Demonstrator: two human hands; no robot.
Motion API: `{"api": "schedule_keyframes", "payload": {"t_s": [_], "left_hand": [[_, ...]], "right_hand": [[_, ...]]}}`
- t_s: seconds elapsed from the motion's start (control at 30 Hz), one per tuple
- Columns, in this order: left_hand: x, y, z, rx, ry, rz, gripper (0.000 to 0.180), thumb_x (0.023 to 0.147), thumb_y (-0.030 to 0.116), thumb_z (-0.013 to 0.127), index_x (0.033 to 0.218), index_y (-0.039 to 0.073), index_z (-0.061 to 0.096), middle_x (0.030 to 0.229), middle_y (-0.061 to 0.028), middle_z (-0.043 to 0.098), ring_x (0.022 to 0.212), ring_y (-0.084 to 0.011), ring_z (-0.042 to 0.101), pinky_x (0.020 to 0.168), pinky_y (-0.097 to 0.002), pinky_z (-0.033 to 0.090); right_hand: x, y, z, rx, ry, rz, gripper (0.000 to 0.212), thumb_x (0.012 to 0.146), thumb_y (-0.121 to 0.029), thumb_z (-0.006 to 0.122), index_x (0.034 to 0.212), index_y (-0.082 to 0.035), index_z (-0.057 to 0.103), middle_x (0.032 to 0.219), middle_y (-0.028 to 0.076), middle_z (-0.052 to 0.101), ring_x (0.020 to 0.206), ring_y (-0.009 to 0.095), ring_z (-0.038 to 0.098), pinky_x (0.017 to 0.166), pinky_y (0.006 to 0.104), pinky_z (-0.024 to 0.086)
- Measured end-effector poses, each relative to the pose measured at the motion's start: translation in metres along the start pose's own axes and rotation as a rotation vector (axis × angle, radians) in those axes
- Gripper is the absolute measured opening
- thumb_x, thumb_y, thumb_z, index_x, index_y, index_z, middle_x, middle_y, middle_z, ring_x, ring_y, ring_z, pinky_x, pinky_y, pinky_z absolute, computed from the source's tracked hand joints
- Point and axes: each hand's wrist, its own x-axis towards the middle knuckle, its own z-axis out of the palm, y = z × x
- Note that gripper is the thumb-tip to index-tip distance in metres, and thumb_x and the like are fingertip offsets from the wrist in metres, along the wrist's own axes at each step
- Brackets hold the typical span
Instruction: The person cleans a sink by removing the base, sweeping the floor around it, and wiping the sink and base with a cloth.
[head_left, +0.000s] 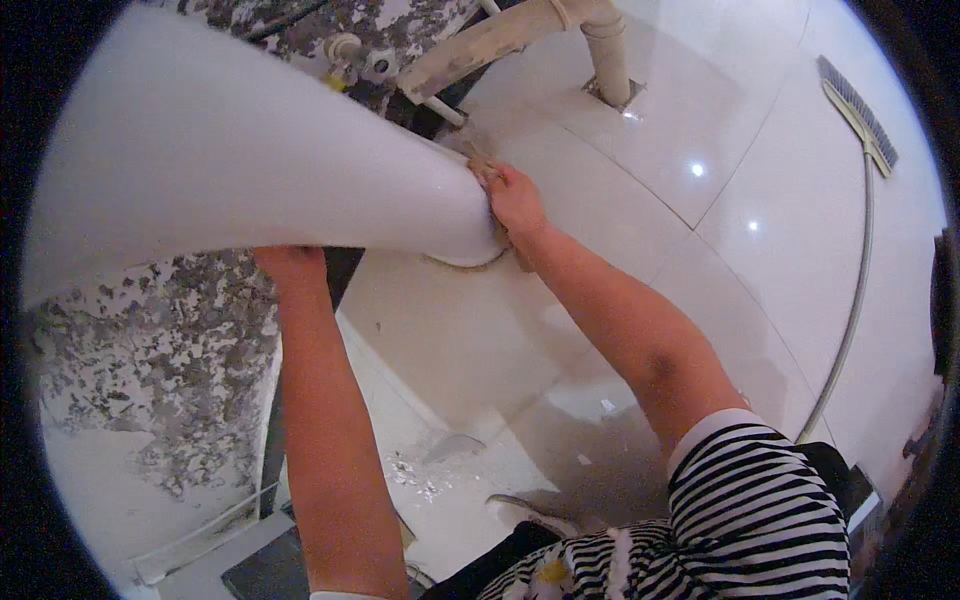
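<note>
A large, smooth white pedestal (250, 150) crosses the upper left, its narrow foot standing on the tiled floor. At the far side of this foot is my right hand (514, 200), its fingers closed over something small and tan (483, 166) that I cannot make out. The hand touches the foot or lies right against it. My left hand (290, 262) reaches in at the pedestal's near side, beside the wall; the pedestal covers its fingers, so their hold is hidden.
A beige drain pipe (500, 45) bends into a floor hole behind the foot. Valves (345, 60) sit on the blotched, peeling wall (190, 370). On the right lies a long-handled broom (860, 115). White crumbs (420, 480) litter the floor near me.
</note>
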Motion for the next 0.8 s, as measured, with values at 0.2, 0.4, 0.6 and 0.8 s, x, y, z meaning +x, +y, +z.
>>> {"api": "schedule_keyframes", "payload": {"t_s": [0.2, 0.4, 0.6, 0.8], "left_hand": [[-0.016, 0.009, -0.001, 0.021, 0.143, -0.049, 0.057, 0.083, 0.049, 0.033, 0.123, 0.009, 0.034, 0.120, -0.0098, 0.042, 0.109, -0.0271, 0.041, 0.090, -0.0425, 0.036], [-0.029, 0.019, 0.034, -0.116, 0.211, -0.235, 0.060, 0.080, 0.051, 0.037, 0.123, 0.010, 0.035, 0.122, -0.0101, 0.041, 0.112, -0.0283, 0.038, 0.092, -0.0450, 0.033], [-0.026, 0.027, 0.067, -0.312, 0.018, -0.235, 0.060, 0.079, 0.051, 0.040, 0.123, 0.011, 0.037, 0.124, -0.0107, 0.040, 0.115, -0.0306, 0.035, 0.096, -0.0490, 0.025], [-0.013, 0.026, 0.059, -0.380, 0.034, -0.309, 0.059, 0.079, 0.051, 0.039, 0.123, 0.011, 0.036, 0.124, -0.0110, 0.040, 0.115, -0.0319, 0.034, 0.097, -0.0498, 0.023]], "right_hand": [[-0.011, -0.097, -0.036, -0.032, -0.396, -0.373, 0.033, 0.080, -0.017, 0.045, 0.110, -0.005, 0.049, 0.101, 0.014, 0.055, 0.090, 0.026, 0.051, 0.080, 0.0329, 0.039], [0.002, -0.095, -0.076, -0.455, -0.481, -0.764, 0.067, 0.070, -0.038, 0.059, 0.119, 0.000, 0.035, 0.121, 0.022, 0.038, 0.113, 0.036, 0.035, 0.097, 0.0395, 0.026], [0.002, -0.158, -0.019, -0.036, -0.542, -0.870, 0.105, 0.049, -0.046, 0.073, 0.126, 0.003, 0.022, 0.128, 0.023, 0.027, 0.119, 0.035, 0.028, 0.099, 0.0383, 0.022], [-0.013, -0.156, -0.007, -0.019, -0.482, -0.714, 0.113, 0.045, -0.058, 0.070, 0.128, 0.000, 0.021, 0.130, 0.025, 0.024, 0.122, 0.038, 0.022, 0.100, 0.0425, 0.020]]}}
